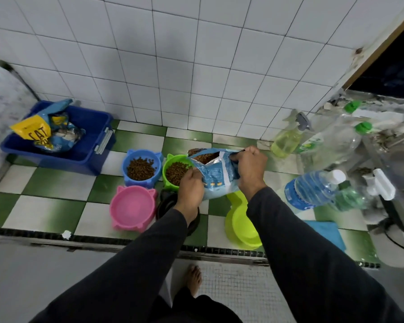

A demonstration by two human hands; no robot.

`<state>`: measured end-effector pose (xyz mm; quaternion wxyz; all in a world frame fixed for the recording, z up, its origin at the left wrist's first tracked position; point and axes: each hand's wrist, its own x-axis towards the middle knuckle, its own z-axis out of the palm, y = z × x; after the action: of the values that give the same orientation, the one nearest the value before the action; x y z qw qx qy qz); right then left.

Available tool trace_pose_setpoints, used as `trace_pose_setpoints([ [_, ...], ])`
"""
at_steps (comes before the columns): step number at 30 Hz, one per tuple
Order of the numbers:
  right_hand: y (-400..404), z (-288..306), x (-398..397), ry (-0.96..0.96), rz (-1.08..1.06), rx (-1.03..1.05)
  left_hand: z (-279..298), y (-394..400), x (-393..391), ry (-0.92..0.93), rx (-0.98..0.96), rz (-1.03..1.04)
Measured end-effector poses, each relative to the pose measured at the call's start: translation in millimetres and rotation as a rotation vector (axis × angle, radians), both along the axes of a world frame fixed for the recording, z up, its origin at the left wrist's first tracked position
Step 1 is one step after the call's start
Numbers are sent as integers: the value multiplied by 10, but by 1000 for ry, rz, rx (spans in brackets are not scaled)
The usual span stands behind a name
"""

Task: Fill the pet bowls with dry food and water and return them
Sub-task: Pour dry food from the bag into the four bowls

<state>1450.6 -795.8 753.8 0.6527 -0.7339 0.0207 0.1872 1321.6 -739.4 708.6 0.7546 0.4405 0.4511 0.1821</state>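
My left hand (191, 190) and right hand (251, 167) hold an opened light-blue foil bag of dry pet food (216, 177) above the green-and-white chequered floor (44, 206). Left fingers curl round the bag's lower left edge; right fingers pinch its upper rim, mouth tilted towards the lime-green cat-eared plastic bowl (174, 172), which holds brown kibble. Just beside it, to the left, the blue cat-eared plastic bowl (141, 167) also contains kibble. The pink cat-eared plastic bowl (133, 207), nearer me, holds no kibble. A yellow-green double plastic bowl (241, 223) lies beneath my right sleeve; a dark bowl (166, 202) under my left wrist is mostly hidden, possibly black. A clear plastic water bottle with white cap (313, 188) lies tilted at right. A blue plastic tub (89, 145) stands against the white tiled wall (196, 66)
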Motion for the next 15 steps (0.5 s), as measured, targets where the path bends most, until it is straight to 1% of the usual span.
trace_pose_setpoints([
  [3, -50, 43, -108, 85, -52, 142, 12, -17, -139, -64, 76, -31],
  [7, -130, 113, -286, 124, -92, 230, 84, -96, -343, -140, 147, -61],
  [13, -282, 135, -556, 171, -146, 309, 168, -213, -666, -286, 124, -158],
  [15, -349, 136, -644, 183, -163, 326, 196, -279, -749, -292, 139, -212],
])
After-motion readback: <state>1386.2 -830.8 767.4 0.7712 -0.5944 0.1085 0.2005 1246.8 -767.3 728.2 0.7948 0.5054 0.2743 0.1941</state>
